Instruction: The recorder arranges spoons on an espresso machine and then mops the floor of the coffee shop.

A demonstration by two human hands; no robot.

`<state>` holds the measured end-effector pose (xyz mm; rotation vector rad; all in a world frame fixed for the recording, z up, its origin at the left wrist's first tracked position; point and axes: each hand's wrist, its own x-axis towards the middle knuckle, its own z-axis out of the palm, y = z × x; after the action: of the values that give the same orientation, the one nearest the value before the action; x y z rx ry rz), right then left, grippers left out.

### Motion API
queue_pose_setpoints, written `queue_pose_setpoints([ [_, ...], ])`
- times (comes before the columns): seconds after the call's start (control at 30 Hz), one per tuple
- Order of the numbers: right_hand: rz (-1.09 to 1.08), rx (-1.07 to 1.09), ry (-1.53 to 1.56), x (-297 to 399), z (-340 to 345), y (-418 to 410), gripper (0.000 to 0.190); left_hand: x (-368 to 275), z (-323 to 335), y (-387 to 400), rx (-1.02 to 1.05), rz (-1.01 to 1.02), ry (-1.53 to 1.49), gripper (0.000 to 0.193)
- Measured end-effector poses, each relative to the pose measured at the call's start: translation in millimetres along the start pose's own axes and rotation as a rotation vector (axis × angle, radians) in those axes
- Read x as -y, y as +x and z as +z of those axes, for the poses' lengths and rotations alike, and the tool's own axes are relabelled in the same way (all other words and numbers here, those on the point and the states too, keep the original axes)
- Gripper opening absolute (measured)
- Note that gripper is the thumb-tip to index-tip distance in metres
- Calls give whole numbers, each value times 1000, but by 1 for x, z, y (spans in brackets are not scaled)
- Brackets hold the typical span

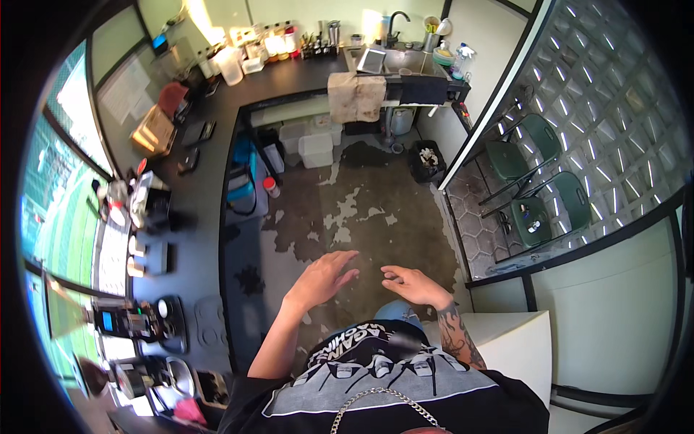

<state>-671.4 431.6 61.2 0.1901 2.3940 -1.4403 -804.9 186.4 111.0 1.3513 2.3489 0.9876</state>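
Both of my hands are raised in front of my body, above the patchy concrete floor (374, 217). My left hand (323, 278) has its fingers extended and slightly bent, palm inward, with nothing in it. Across a short gap, my right hand (415, 285) is held with loosely curled fingers and is also bare. The two hands do not touch each other or any object. Below them show my black printed T-shirt and a metal chain.
A dark counter (217, 122) runs along the left and far sides, bearing coffee grinders (138, 325), bottles and a cardboard box (154, 130). At the far end is a sink (412, 61) with cloths (355, 97). A waste bin (428, 161) and a white cabinet (504, 347) stand right.
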Motion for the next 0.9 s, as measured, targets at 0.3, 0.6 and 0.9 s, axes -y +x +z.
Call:
queue_pose_setpoints([
  [0.3,189,-144,65,-80,-100,111,53,92,7,177,245,3,-74,45],
  [0.6,-84,-194,-99,-56,-313,301,50,132,-44,377,86,-120,-49,40],
  [0.9,-183,-138,-51,-55,-459,470,48,213,-60,510,-58,-306,-184,37],
])
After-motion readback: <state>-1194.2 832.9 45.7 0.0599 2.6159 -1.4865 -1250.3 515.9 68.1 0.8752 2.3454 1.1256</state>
